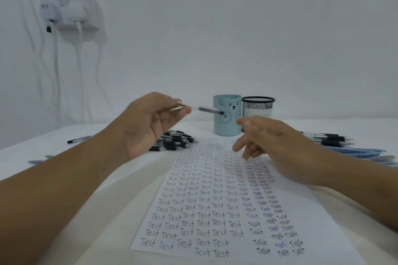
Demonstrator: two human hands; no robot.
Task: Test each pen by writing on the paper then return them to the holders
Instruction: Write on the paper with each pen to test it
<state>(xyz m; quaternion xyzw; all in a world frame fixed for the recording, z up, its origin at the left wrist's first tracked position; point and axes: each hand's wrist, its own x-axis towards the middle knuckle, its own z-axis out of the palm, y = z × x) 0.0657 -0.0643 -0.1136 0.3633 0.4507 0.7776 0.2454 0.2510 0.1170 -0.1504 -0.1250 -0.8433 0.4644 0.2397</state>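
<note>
1. The white sheet of paper [215, 211] is nearly filled with rows of "Test", so I judge many pens tested already.
2. The left hand [148, 122] pinches a clear pen with a black grip [210, 110], raised near the pale blue bear-faced holder [227, 118]; the black mesh holder [257, 106] stands beside it.
3. The right hand [267, 140] hovers empty, fingers loose.
4. Black-gripped pen piles [174, 141] lie on the counter [64, 157], crowding the paper's far end.

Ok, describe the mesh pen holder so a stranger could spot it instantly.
Look past the far end of the paper covered in "Test". Two cups stand there side by side; the mesh holder is the right one, black wire and see-through, unlike the solid blue bear cup.
</note>
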